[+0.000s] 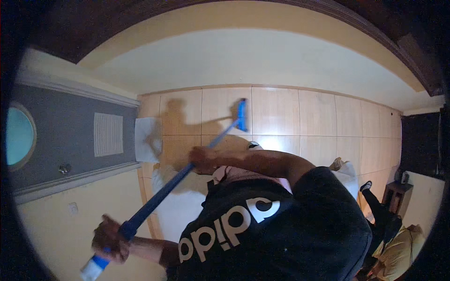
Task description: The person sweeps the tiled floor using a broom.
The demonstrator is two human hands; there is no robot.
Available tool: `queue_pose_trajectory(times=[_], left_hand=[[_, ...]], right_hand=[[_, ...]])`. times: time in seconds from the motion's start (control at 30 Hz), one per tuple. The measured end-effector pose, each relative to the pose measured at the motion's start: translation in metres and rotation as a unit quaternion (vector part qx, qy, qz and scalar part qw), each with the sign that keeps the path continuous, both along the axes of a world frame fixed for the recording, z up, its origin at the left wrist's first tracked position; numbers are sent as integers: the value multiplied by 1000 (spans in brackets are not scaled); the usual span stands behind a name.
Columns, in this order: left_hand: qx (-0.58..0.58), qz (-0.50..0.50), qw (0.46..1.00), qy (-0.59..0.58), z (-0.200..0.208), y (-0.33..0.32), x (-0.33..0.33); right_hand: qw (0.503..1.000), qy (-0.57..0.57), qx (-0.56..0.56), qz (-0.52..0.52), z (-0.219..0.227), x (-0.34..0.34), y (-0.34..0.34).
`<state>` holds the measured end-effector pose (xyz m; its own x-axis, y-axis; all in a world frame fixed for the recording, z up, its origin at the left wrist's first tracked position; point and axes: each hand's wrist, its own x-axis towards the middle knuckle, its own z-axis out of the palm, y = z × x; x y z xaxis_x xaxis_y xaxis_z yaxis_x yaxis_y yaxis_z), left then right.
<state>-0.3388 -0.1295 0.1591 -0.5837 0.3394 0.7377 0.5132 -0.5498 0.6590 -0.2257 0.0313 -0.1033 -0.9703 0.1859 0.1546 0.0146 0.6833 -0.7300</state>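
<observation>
Both hands clamp a blue mop (187, 171): left hand (110, 240) near the handle's end, right hand (204, 160) midway. Its head rests on glossy beige floor tiles (318, 122) near a grey door (70, 136) and a white mat (147, 139).

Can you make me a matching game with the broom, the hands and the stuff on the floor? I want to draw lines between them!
Things:
1. Blue broom head
2. Left hand
3. Right hand
4. White cloth

Places:
A. Lying flat on the floor beside the grey door
B. Gripping the long blue handle near its white end
C. Resting on the tan floor tiles, far end of the stick
D. Gripping the blue handle about halfway along

Pairs: 1-C, 2-B, 3-D, 4-A
</observation>
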Motion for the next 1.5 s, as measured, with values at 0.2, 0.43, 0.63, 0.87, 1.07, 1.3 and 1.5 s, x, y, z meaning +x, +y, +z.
queue_pose_trajectory(times=[0.2,0.43,0.63,0.87,1.07,1.3,1.5], left_hand=[[-103,-405,899,128,44,0,-35],[-98,-308,946,33,-12,-19,-80],[25,-273,946,-174,-64,-20,-114],[55,-168,976,-126,-22,-22,-160],[-191,-178,959,106,-2,44,-197],[-282,-42,955,84,-46,59,-246],[-183,-100,977,-50,-62,45,-250]], right_hand=[[979,192,-72,16,14,-125,-22],[996,-42,-76,30,-43,-119,-25],[999,-27,-32,25,-26,-67,-4],[994,-89,-11,62,-12,-150,2],[982,164,-79,48,-30,-314,51],[992,122,-13,7,-62,-405,68],[1000,-18,-9,-6,-49,-303,67]])
